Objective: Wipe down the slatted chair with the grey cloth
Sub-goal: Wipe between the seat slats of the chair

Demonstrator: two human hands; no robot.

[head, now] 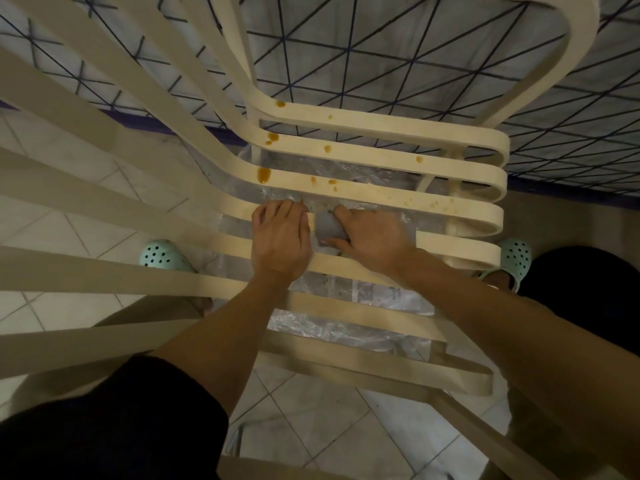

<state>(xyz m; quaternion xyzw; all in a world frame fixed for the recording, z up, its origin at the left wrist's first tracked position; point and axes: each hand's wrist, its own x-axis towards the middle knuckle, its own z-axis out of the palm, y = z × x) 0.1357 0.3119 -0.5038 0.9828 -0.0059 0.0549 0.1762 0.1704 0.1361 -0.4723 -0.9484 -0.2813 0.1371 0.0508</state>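
Note:
The cream slatted chair (381, 157) fills the view from above, its curved seat slats running left to right. Brown drops and smears sit on the three far slats. My left hand (280, 237) rests on a middle slat with its fingers curled over the slat's far edge. Right beside it, my right hand (370, 237) holds the folded grey cloth (327, 230) against the same slat, fingers and thumb around the cloth. Most of the cloth is hidden under that hand.
Clear plastic sheeting (346, 323) lies on the floor beneath the seat. Pale floor tiles (69, 220) surround the chair, and a wall of blue-lined tiles (381, 64) rises behind it. My feet in mint-green clogs (162, 254) stand on either side.

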